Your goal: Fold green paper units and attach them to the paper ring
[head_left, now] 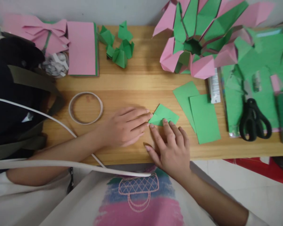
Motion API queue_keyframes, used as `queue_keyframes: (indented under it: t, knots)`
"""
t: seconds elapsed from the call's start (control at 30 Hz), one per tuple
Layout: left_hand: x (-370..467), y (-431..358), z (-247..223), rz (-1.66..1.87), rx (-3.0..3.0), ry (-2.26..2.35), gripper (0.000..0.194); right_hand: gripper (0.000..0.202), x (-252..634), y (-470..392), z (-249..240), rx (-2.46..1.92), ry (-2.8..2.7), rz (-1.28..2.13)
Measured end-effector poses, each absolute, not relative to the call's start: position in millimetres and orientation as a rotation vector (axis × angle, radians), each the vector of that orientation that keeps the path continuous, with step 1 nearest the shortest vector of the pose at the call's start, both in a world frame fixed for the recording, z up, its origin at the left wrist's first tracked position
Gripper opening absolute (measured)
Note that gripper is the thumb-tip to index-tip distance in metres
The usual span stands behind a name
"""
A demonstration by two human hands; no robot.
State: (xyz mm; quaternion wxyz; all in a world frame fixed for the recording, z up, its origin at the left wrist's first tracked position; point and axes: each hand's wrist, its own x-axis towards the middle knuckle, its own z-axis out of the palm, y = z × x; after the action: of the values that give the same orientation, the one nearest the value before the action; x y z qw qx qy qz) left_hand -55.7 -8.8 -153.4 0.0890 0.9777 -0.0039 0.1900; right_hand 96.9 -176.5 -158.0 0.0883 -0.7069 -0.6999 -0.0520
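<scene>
A small folded green paper (163,113) lies on the wooden table between my hands. The fingertips of my left hand (127,127) touch its left corner, with the fingers stretched out side by side. My right hand (172,147) has its fingers spread, the index and middle fingertips resting at the paper's lower edge. Neither hand grips anything. Just right of the paper are two flat green sheets (205,119), one partly over the other. Several folded green pieces (120,51) stand further back.
A tape roll (86,108) lies left of my left hand. Black scissors (254,121) rest on green paper at the right. A pink and green folded model (198,40) stands behind. White cables (49,117) cross the left side, near a black bag (14,94).
</scene>
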Motion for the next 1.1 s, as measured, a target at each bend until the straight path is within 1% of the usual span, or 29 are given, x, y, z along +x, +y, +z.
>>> queue_keyframes:
  t: [0.17,0.37,0.5,0.73,1.1]
  knots:
    - [-54,-10,-152,0.528,2.890,0.009,0.013,0.055,97,-176,-159,-2.106,-2.077,-0.142]
    - [-51,-19,-149,0.560,2.948,0.078,0.025,0.056,97,-175,-158,-2.104,-2.078,-0.130]
    - [-50,-21,-148,0.489,2.898,0.071,0.028,0.054,98,-174,-157,-2.101,-2.085,-0.150]
    - [-48,-14,-150,0.473,2.814,0.042,0.025,0.055,102,-171,-151,-2.073,-2.137,-0.170]
    - [-47,-13,-149,0.576,2.843,0.029,0.019,0.055,123,-183,-146,-2.136,-2.163,-0.259]
